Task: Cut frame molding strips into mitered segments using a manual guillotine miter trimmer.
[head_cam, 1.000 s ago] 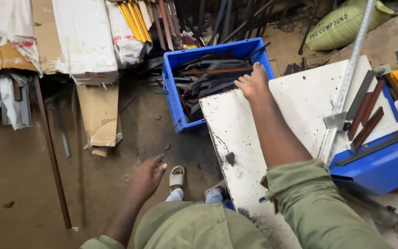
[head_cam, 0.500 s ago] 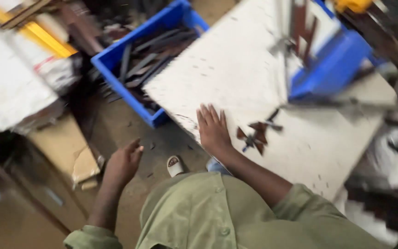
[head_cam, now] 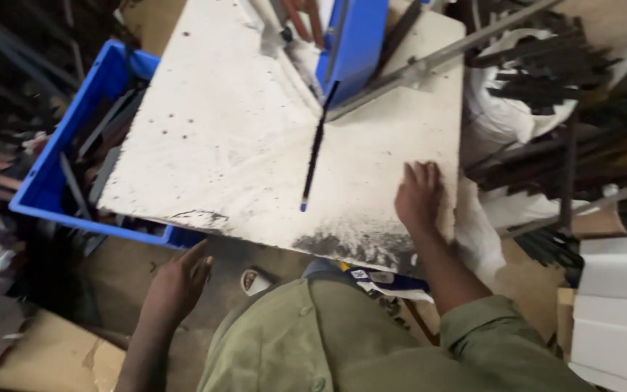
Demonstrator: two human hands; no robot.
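**A:** What have the hands got?

**B:** From my seat, nothing in either. My right hand [head_cam: 419, 196] lies flat, palm down, fingers loosely spread, on the white board [head_cam: 219, 138], close to its near right corner. The sooty dark patch along that near edge starts just beside the wrist. My left hand [head_cam: 179, 283] hangs below the board's near edge, open and relaxed with the fingers together, touching nothing that I can see.

**A:** What is nearest on the board?

**B:** A thin dark strip [head_cam: 316, 149], long and narrow, with a blue tip at its near end. It lies on the board a little left of the right hand, not touching it, and runs away from me toward a blue bin [head_cam: 353, 43] at the far edge.

**A:** And around that?

**B:** A grey metal bar [head_cam: 429, 62] crosses the far right corner at a slant. On the left, partly under the board, a blue crate [head_cam: 52, 181] holds dark metal strips. To the right, a white sack [head_cam: 509, 116] holds more dark strips. Below the left hand sits brown cardboard [head_cam: 45, 356]; a sandalled foot [head_cam: 255, 281] shows on the floor between the hands.
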